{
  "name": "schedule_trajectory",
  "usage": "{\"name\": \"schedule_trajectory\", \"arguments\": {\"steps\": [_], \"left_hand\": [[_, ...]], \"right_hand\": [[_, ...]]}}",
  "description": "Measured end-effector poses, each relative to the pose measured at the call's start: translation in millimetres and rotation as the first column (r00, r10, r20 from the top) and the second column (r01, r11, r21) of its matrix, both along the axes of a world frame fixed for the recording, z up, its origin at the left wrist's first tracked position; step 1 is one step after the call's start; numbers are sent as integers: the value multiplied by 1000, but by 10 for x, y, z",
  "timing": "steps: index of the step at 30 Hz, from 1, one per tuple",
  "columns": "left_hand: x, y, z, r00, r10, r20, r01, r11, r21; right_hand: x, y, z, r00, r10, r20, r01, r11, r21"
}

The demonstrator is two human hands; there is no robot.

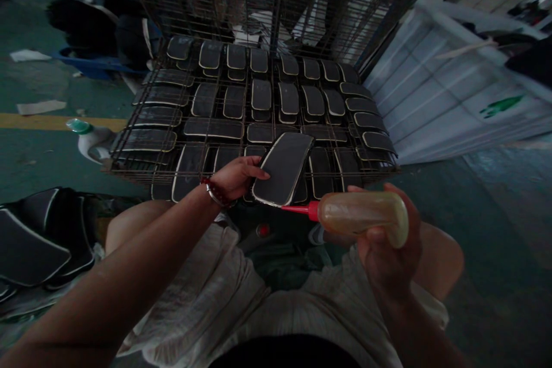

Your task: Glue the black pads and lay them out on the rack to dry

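My left hand (240, 177) pinches the left edge of a dark grey padded panel (284, 167) with a pale rim, thumb on top. The panel is tilted above a wire rack. My right hand (388, 247) is wrapped round a squeeze bottle (362, 213) of amber liquid, which looks like glue. Its red nozzle (299, 209) points left, and the tip is at the panel's lower edge; whether it touches I cannot tell. Many similar dark panels (261, 95) lie in rows on the wire rack (276, 175) in front of me.
At the left stands a white jug (92, 141) with a green cap. More dark panels (30, 247) are piled beside my left knee. A blue tub (97, 63) with black material sits behind. On the right is a large white bin (452, 86). A red round item (263, 230) lies between my feet.
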State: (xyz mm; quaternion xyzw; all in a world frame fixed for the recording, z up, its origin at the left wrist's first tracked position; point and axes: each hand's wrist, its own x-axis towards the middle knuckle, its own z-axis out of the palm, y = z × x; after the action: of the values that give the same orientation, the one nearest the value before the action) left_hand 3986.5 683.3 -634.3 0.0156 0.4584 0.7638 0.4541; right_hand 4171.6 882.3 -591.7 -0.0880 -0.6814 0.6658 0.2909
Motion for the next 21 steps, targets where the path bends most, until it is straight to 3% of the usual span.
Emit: {"name": "schedule_trajectory", "arguments": {"steps": [7, 10, 12, 14, 16, 18, 21], "left_hand": [[19, 16, 33, 1000, 15, 7, -15, 1000, -22], [19, 16, 45, 1000, 15, -11, -15, 1000, -15], [22, 19, 48, 1000, 13, -28, -13, 1000, -6], [37, 30, 47, 998, 13, -56, -13, 1000, 12], [66, 51, 43, 996, 10, -89, -8, 1000, 23], [105, 78, 39, 993, 0, -115, 3, 1000, 19], [159, 118, 26, 991, -27, -132, 28, 1000, 10]], "right_hand": [[-255, 64, -12, 970, -133, -204, 128, 991, -39], [-319, 137, -127, 981, -154, -116, 132, 975, -178], [-368, 191, -228, 994, -75, 82, 101, 922, -374], [-453, 250, -291, 969, 54, 240, 98, 810, -578], [-570, 309, -279, 971, 53, 232, 115, 747, -655], [-696, 358, -204, 995, -74, 68, 100, 815, -571], [-841, 396, -79, 966, -188, -178, 135, 953, -273]]}}
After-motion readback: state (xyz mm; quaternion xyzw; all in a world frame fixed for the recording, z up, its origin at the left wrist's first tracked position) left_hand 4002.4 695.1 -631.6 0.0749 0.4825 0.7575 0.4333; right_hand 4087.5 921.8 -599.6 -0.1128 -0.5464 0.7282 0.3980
